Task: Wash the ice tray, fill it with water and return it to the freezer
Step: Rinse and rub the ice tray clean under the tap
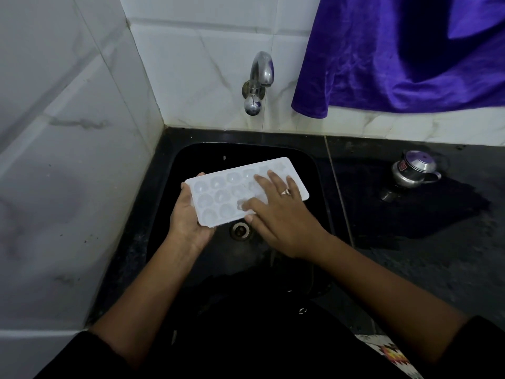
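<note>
Ice tray (218, 194), with the sink (207, 157) below my fingers: my left hand (188, 214) curled round its short end, my right hand (281, 214) pressed flat, fingers straight, on its cups; I judged it light, stiff, slippery, best gripped by its rim.

No writing can be read here; the small red label (401, 167) on the steel pot (415, 173) is too small and blurred to make out.

Tray (218, 195) held over sink (306, 165), below tap (259, 77). Pot (414, 169) on desk (437, 242), right of sink. Cloth (396, 58) hangs above desk.
</note>
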Available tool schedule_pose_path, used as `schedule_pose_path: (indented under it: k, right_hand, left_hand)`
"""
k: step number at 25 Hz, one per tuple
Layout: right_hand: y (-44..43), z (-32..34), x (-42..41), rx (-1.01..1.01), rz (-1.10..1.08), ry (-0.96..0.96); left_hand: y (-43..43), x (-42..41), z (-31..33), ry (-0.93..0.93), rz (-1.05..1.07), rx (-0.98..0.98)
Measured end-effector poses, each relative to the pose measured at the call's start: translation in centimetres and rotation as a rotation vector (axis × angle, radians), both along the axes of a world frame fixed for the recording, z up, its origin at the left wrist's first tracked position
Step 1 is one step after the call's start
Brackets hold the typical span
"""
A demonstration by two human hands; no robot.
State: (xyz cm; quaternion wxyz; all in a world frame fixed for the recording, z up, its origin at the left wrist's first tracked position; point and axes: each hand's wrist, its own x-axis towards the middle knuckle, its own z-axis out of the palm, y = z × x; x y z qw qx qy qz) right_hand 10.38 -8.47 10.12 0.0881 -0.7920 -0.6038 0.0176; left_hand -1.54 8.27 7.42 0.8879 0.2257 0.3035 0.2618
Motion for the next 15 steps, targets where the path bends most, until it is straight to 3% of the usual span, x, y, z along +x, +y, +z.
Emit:
schedule_pose_path:
  k: [6, 10, 15]
  right_hand:
    - [-0.1, -0.4, -0.3, -0.029, 0.038, -0.015]
    - [0.4, 0.7, -0.4, 0.045, -0.056, 0.048]
    - [1.1, -0.1, -1.7, 0.045, 0.038, 0.022]
  left_hand:
    - [0.1, 0.1, 0.1, 0.023, 0.000, 0.028]
    - [0.1, 0.4, -0.1, 0.017, 0.011, 0.023]
    - [-0.3, 1.0, 0.4, 0.023, -0.006, 0.025]
